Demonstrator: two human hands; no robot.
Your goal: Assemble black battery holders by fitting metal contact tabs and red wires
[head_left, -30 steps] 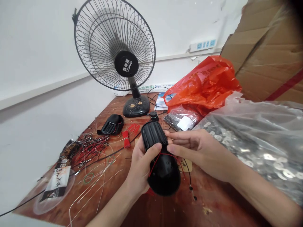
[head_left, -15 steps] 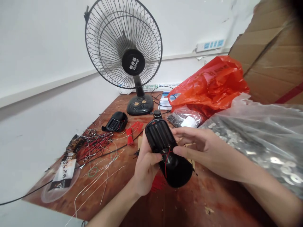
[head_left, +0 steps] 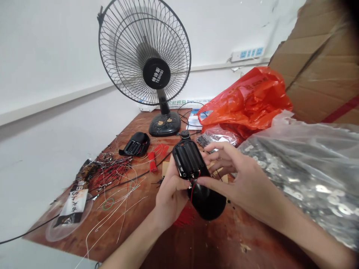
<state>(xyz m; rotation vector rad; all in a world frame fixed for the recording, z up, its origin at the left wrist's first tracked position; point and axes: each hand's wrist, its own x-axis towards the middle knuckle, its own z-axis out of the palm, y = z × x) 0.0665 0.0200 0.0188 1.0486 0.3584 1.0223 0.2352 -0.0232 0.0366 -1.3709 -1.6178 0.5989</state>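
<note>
A black plastic battery housing [head_left: 192, 158] with long slots is tilted up above the table, its rounded black lower cover [head_left: 209, 203] towards me. My left hand [head_left: 172, 190] is closed around its left side, thumb by the metal contacts at the slots' lower end. From there a thin red wire [head_left: 192, 192] hangs over the cover. My right hand [head_left: 238, 172] is at the right side with its fingers spread and curved; its thumb tip touches the cover beside the red wire. Some of those fingers are partly hidden behind the thumb and housing.
A second black housing [head_left: 136, 144], a red wire bundle [head_left: 152, 162] and tangled red and black wires [head_left: 112, 172] lie left. Behind stands a fan [head_left: 165, 125]. Right are a red plastic bag [head_left: 249, 101], a clear bag of metal pieces [head_left: 303, 175] and a cardboard box [head_left: 316, 63].
My right hand has moved slightly left, its thumb now further over the cover at the wire. The red wire's loose end has swung left. My left hand keeps its grip on the housing.
</note>
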